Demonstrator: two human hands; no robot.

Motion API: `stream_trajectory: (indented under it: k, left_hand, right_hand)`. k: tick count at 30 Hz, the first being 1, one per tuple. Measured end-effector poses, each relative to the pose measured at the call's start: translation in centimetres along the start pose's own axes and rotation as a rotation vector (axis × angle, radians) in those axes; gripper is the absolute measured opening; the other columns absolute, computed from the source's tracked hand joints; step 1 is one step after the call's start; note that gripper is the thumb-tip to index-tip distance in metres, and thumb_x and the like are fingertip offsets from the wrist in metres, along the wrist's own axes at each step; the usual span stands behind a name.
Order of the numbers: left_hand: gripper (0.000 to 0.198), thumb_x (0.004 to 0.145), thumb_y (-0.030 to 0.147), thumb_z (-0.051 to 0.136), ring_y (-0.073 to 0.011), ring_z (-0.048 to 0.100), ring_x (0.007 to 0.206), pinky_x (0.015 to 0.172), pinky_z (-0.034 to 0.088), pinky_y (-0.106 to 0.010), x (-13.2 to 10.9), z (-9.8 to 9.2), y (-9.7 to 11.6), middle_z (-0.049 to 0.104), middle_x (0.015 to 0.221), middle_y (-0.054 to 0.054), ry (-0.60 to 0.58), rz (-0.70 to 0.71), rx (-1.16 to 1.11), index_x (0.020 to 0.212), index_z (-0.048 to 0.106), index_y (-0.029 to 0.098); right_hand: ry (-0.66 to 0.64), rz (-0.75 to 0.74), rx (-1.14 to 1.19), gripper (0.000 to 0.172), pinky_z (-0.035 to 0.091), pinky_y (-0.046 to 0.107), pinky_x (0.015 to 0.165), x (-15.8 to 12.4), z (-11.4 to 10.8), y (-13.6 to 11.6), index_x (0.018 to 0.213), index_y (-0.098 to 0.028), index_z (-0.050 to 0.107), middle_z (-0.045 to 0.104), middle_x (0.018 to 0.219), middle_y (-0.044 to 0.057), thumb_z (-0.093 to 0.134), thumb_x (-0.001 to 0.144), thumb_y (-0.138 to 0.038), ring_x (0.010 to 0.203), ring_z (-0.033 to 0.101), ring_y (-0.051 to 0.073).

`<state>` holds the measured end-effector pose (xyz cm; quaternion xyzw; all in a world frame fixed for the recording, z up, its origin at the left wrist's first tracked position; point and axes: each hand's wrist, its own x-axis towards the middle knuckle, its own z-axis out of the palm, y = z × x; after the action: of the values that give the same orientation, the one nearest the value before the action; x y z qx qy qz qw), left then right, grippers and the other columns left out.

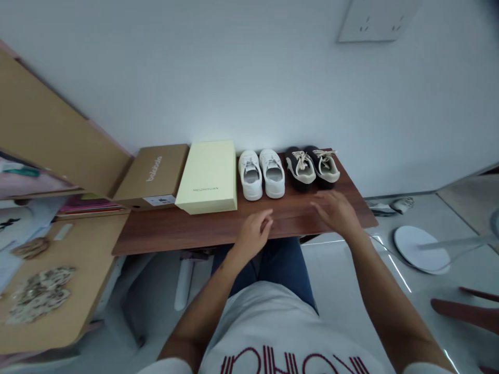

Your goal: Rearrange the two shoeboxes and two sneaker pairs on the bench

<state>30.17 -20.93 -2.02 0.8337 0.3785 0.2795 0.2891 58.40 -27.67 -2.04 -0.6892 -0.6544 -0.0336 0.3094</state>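
My left hand [255, 231] hovers at the front edge of a brown wooden tabletop [167, 231], its fingers loosely curled but apart, holding nothing. In front of it stands a pair of white sneakers [262, 174], side by side with toes toward me. My right hand [337, 212] reaches over the tabletop with fingers apart and nothing in them, just in front of a pair of black and cream sneakers [312, 167] with pale laces. Left of the white pair sit a closed pale yellow shoebox [208, 174] and a closed brown shoebox [154, 174].
A light wooden desk [83, 291] adjoins on the left, bearing a patterned hair bow [42, 293] and papers. On the floor at right are more shoes [392, 206] and a round white stand base [421, 249] with a pole. A wall with a socket panel [378, 21] rises behind.
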Motion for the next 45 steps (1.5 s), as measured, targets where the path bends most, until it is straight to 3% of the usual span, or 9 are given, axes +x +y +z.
stream_trajectory:
  k: [4,7,12,18,22,28,35,40,45]
  left_hand:
    - [0.027,0.097,0.032,0.049,-0.0197,0.071,0.081,0.078,0.056,-0.032,-9.9,-0.5,-4.5,0.075,0.083,-0.005,-0.011,-0.278,-0.038,0.089,0.072,0.020]
    - [0.041,0.099,0.039,0.045,-0.0202,0.070,0.079,0.078,0.057,-0.033,-12.8,-0.8,-6.1,0.071,0.077,-0.007,-0.044,-0.321,-0.041,0.073,0.070,0.020]
    - [0.042,0.098,0.030,0.047,-0.0266,0.046,0.143,0.117,0.038,-0.050,-3.2,-0.7,-3.6,0.052,0.149,-0.015,0.131,-0.008,-0.008,0.138,0.059,0.023]
    - [0.035,0.090,0.014,0.054,-0.0357,0.039,0.146,0.119,0.031,-0.060,10.8,2.2,-3.3,0.048,0.148,-0.024,0.301,-0.191,0.158,0.124,0.060,0.012]
    - [0.011,0.092,0.021,0.057,-0.0315,0.055,0.127,0.112,0.042,-0.054,11.3,3.2,-4.8,0.062,0.122,-0.019,0.390,-0.237,0.031,0.100,0.061,0.015]
    - [0.031,0.101,0.050,0.039,-0.0184,0.066,0.098,0.078,0.061,-0.033,9.8,5.6,-5.0,0.065,0.107,-0.009,0.579,-0.472,-0.763,0.102,0.051,0.021]
    - [0.042,0.100,0.046,0.041,-0.0212,0.069,0.094,0.058,0.062,-0.031,11.2,5.3,-5.4,0.056,0.135,-0.018,0.570,-0.729,-0.758,0.136,0.042,0.023]
    - [0.061,0.099,0.043,0.046,-0.0313,0.055,0.132,0.103,0.053,-0.049,4.5,7.1,-2.5,0.030,0.161,-0.024,0.487,-0.306,-0.263,0.153,0.031,0.019]
    - [0.050,0.095,0.027,0.051,-0.0312,0.043,0.144,0.119,0.037,-0.053,5.2,10.9,3.8,0.046,0.154,-0.016,-0.008,0.176,0.040,0.144,0.051,0.024]
  right_hand:
    - [0.120,0.173,0.209,0.030,0.058,0.045,0.083,-8.8,4.6,-3.9,0.111,-0.022,0.066,0.074,0.099,0.010,0.055,0.096,-0.047,0.089,0.071,0.027]
    - [0.061,0.245,0.340,0.033,0.060,0.043,0.083,-11.0,7.6,-6.4,0.120,-0.023,0.062,0.074,0.106,0.010,0.055,0.097,-0.045,0.090,0.072,0.025]
    - [0.171,0.200,0.249,0.038,0.049,0.052,0.107,-1.1,9.4,-8.5,0.125,-0.019,0.061,0.061,0.134,0.019,0.056,0.094,-0.041,0.129,0.057,0.032]
    - [0.134,0.365,0.230,0.045,0.051,0.052,0.098,8.4,12.6,-8.4,0.124,-0.014,0.056,0.058,0.132,0.024,0.060,0.086,-0.037,0.125,0.057,0.036]
    - [0.244,0.574,0.504,0.037,0.056,0.047,0.088,8.0,12.7,-6.3,0.101,-0.022,0.055,0.069,0.098,0.010,0.062,0.083,-0.052,0.098,0.066,0.029]
    - [0.297,0.905,1.304,0.039,0.057,0.028,0.059,4.9,11.3,-4.4,0.096,-0.027,0.046,0.067,0.085,-0.003,0.062,0.081,-0.059,0.069,0.074,0.017]
    - [0.215,0.975,0.982,0.039,0.041,0.023,0.042,-1.2,10.1,-2.4,0.092,-0.026,0.046,0.066,0.066,-0.003,0.055,0.084,-0.063,0.043,0.053,0.013]
    - [0.434,0.651,0.240,0.040,0.052,0.049,0.087,0.2,5.4,4.2,0.107,-0.022,0.057,0.067,0.108,0.015,0.055,0.085,-0.056,0.096,0.065,0.029]
    - [0.186,0.361,0.081,0.055,0.041,0.059,0.104,5.7,3.0,10.8,0.108,-0.020,0.059,0.059,0.129,0.019,0.075,0.066,-0.051,0.123,0.052,0.036]
